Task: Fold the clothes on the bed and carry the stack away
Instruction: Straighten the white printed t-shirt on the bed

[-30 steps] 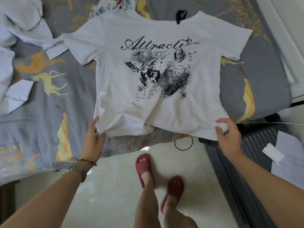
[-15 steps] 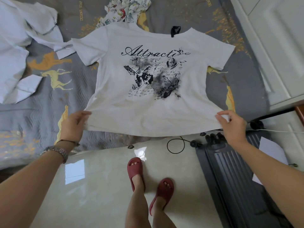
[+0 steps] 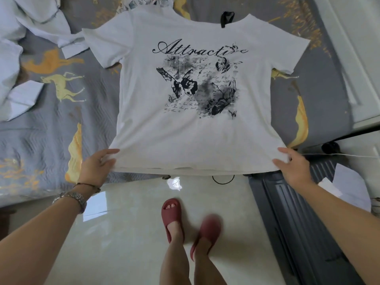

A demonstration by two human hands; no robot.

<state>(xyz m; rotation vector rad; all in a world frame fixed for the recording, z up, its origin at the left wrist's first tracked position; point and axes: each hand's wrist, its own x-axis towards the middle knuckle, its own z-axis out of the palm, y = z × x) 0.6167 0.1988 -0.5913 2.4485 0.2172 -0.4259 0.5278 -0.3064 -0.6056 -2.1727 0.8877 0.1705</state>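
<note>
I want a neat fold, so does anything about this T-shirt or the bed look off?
The T-shirt lies print-up and mostly flat, but its hem overhangs the bed edge, held by the left hand and right hand. A crumpled pale garment lies unfolded at the left.

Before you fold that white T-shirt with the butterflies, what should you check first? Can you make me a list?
1. White printed cotton T-shirt lies flat, print up: ok.
2. Left hand grips hem corner: ok.
3. Right hand grips other hem corner: ok.
4. Both sleeves spread out: ok.
5. Hem fully on grey quilted bedspread: not ok, it overhangs the edge.
6. Pale blue crumpled shirt clear of the sleeve: cannot tell.
</note>
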